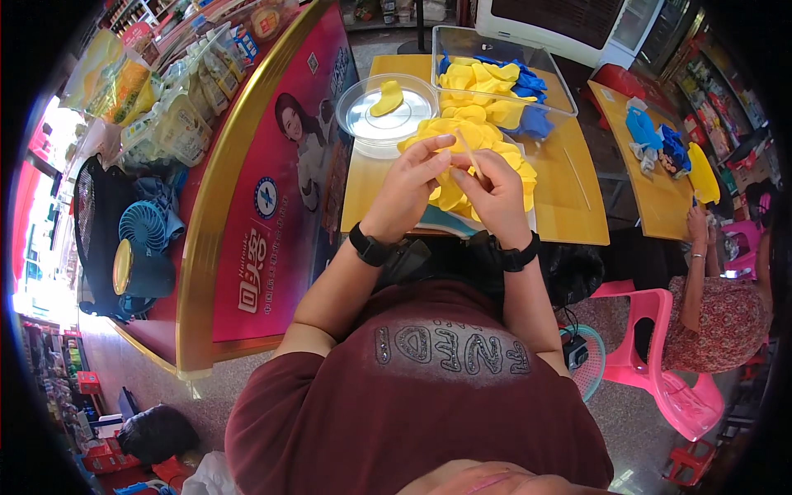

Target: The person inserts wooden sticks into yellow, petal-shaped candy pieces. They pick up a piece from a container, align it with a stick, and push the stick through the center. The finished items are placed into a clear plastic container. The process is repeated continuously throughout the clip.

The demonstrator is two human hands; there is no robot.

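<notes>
Both my hands meet over a heap of yellow petal-shaped pieces (466,130) on the wooden table (569,206). My right hand (497,194) is pinched around a thin pale stick (467,148), which slants up from its fingertips. Close beside it, my left hand (410,183) has thumb and fingers drawn together; whatever lies between them is too small to make out. A round clear plastic container (351,115) stands beyond my left hand, with one curved yellow piece (387,98) in it. Behind the heap, a clear rectangular bin (561,87) holds more yellow pieces and blue ones (528,82).
Another thin stick (577,177) lies on the table's right side. A red counter with gold edging (194,247) runs along the left. At right, a person (714,322) sits by a second table (652,198) bearing blue and yellow pieces. A pink chair (656,363) stands nearby.
</notes>
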